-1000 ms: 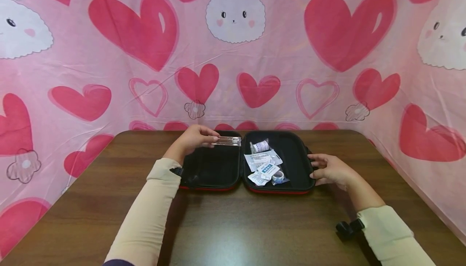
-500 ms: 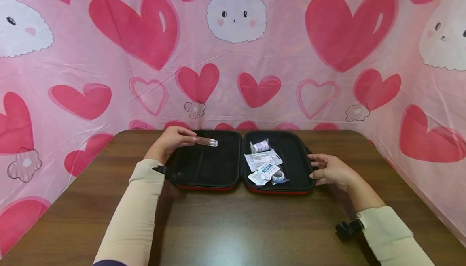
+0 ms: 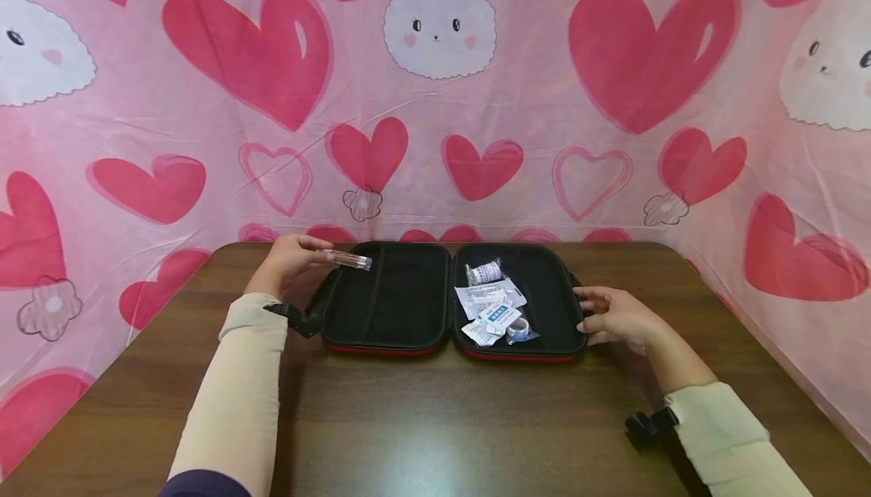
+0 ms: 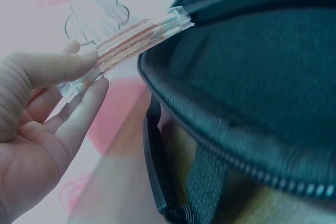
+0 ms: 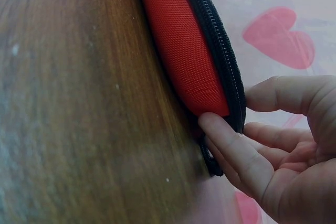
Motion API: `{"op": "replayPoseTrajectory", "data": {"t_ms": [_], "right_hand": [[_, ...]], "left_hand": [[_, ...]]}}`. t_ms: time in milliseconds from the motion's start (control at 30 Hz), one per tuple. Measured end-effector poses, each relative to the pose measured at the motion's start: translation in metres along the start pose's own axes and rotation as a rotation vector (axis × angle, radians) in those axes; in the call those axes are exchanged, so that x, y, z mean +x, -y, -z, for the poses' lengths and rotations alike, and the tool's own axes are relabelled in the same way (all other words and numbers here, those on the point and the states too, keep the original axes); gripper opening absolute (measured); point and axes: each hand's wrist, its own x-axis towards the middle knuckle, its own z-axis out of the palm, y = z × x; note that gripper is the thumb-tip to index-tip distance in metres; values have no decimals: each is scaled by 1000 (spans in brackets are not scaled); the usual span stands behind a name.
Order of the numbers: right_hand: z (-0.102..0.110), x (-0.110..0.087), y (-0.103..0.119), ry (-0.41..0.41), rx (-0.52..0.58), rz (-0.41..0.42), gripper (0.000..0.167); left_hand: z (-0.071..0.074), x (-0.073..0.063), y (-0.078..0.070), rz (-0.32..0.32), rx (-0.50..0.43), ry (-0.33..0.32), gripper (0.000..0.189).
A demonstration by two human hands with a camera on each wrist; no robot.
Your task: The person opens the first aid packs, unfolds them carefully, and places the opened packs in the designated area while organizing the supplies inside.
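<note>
My left hand [image 3: 289, 259] pinches a clear plastic packet of cotton swabs [image 4: 142, 38] between thumb and fingers. The packet's free end points right, over the left edge of an open zip case [image 3: 415, 296]. Black inside and red outside, the case lies spread on the table like a book. At its right edge, my right hand [image 3: 619, 319] holds the zipped rim, with a finger against the red shell [image 5: 184, 45] in the right wrist view. The right half holds a wrapped bandage roll [image 3: 485, 272], white sachets [image 3: 500, 317] and a bagged tape roll [image 3: 519, 329].
The brown wooden table [image 3: 422, 421] extends in front of the case. Behind it hangs a pink cloth [image 3: 435, 104] with hearts and rabbits. A black strap handle [image 4: 157, 171] sticks out from the case's left side.
My left hand has moved left with the swab packet, from over the middle of the case's left half to its left edge. My right hand has stayed at the right rim.
</note>
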Motion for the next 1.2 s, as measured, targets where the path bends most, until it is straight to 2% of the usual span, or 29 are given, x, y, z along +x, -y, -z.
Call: {"op": "replayPoseTrajectory", "data": {"t_ms": [200,400,500,700,933,1133,1200], "right_hand": [[-1,0,1,-4,-1,-6,75],[-1,0,1,-4,-1,-7,75],[-1,0,0,-6,-3,-8,75],[-1,1,-1,-7,1,-5,75],[-1,1,-1,-5,-3,-1,75],[-1,0,-1,-15,-8,-1,75],[-1,0,-1,-5,-9,6,76]], "left_hand": [[-3,6,4,-19,146,-21,38],[-13,12,3,-54,301,-3,31],[-18,14,2,-53,284,10,31],[-35,18,-1,-20,129,3,30],[-49,21,-4,-58,189,-37,28],[-58,25,-3,-75,149,-23,21],[-62,25,-2,-75,171,-24,20]]}}
